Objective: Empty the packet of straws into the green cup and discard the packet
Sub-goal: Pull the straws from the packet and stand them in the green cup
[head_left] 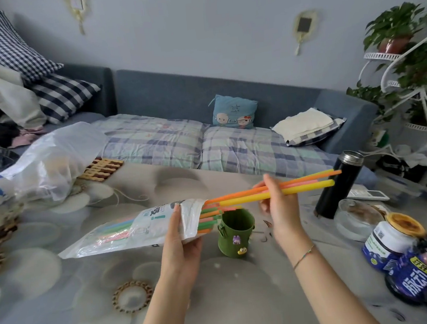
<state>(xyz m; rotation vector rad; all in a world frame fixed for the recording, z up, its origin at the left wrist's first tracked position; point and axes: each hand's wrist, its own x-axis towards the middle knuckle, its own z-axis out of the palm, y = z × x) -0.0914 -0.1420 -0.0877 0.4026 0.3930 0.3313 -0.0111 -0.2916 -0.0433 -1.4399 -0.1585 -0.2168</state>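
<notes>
Both forearms come up from the bottom edge, with a thin bracelet (304,255) on my right wrist. My left hand (181,238) grips the packet (126,232) near its open mouth, thumb on top and fingers curled underneath, and holds it above the table (65,301) so that it lies nearly flat, with the mouth raised a little and facing right. My right hand (278,207) pinches a small bunch of straws (304,188), orange, pink, yellow and green, between thumb and fingers. Their left ends sit at the packet's mouth and their far ends point right, towards a black flask (342,185). More straws lie inside the packet, a few tips poking out of the opening. The green cup (236,233) stands upright on the table between my hands, just below the packet's mouth, with little figures stuck to its side; I cannot tell whether anything is in it. To the right of the flask are a glass bowl (357,219) and some jars (392,242). At the far left of the table lies a white plastic bag (54,161), and a blue sofa (227,89) runs along the wall behind.
</notes>
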